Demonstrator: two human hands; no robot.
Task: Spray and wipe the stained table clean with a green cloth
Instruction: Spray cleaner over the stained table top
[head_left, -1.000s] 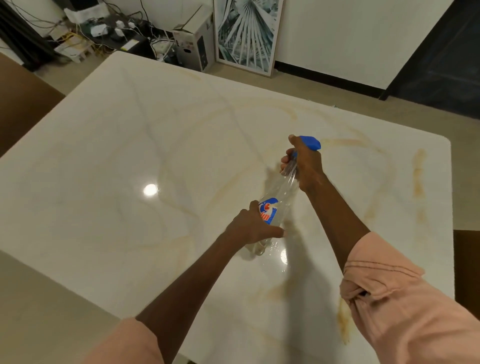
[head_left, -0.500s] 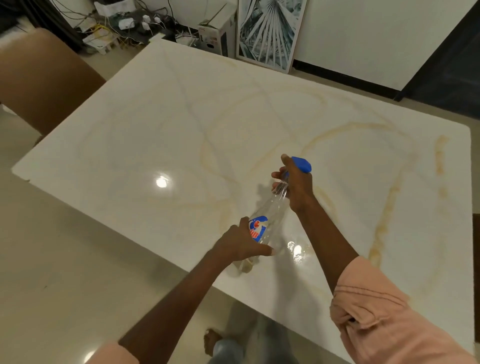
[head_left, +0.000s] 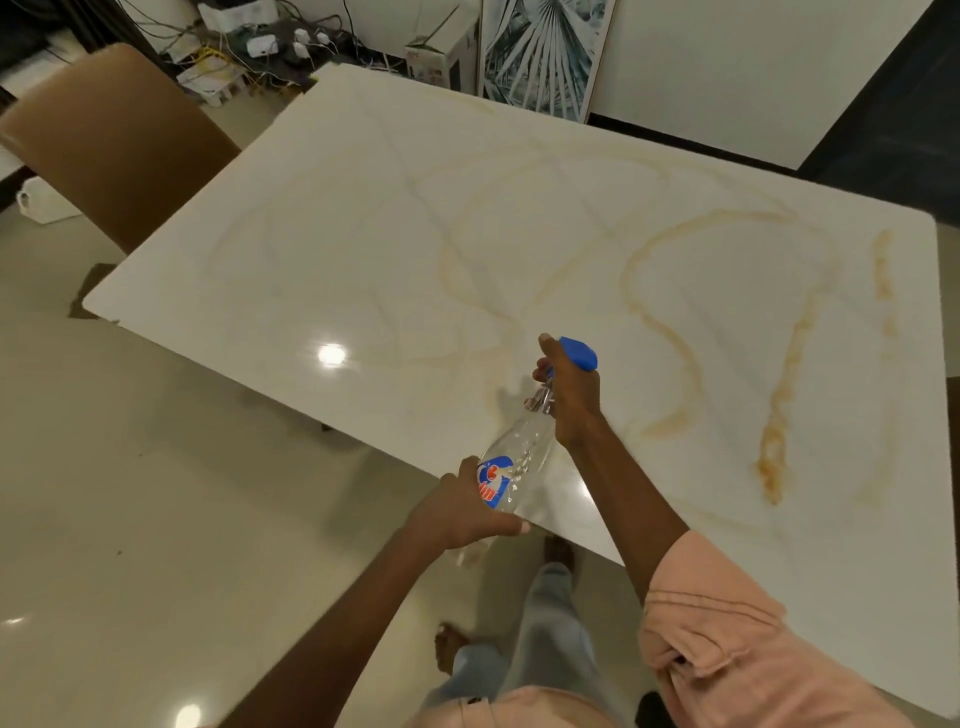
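Note:
A clear spray bottle (head_left: 519, 457) with a blue trigger head and a blue-red label is tilted over the near edge of the white marble table (head_left: 363, 234). My right hand (head_left: 569, 400) grips its neck just below the blue head. My left hand (head_left: 457, 512) holds the bottle's base from below. Orange-brown stain streaks (head_left: 774, 421) loop across the right half of the tabletop. No green cloth is in view.
A brown chair (head_left: 109, 140) stands at the table's far left corner. Cables, power strips and a white box (head_left: 436, 57) lie on the floor beyond the table, beside a framed picture (head_left: 540, 52). My legs and feet stand on the glossy floor by the near edge.
The view has pulled back and to the left, so the table's near edge, the floor and my legs now show. Both hands keep the same hold on the bottle.

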